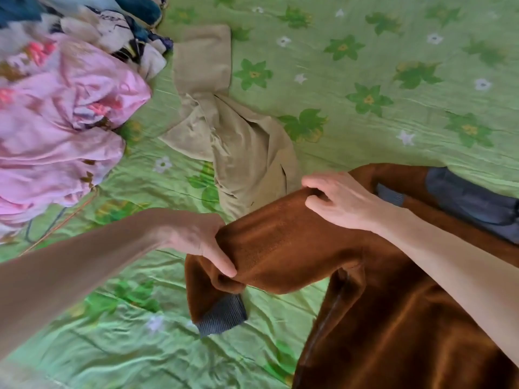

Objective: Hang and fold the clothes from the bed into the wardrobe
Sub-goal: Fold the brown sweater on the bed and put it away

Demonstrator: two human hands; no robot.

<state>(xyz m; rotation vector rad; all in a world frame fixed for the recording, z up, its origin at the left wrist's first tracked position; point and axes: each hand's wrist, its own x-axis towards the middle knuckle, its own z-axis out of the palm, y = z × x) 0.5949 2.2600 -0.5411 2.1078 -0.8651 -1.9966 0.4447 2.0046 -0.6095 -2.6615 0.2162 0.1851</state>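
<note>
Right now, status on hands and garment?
Both hands, left and right, grip brown jacket sleeve. Jacket on bed. Khaki trousers lie beside.

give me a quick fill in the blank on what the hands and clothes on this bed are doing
1. Both hands grip a sleeve of the ____ fleece jacket.
2. The sleeve's ribbed cuff is ____.
3. The left hand holds the sleeve nearer the ____ than the right hand.
4. The bedsheet is ____ with flowers.

Missing words: brown; grey; cuff; green
</note>
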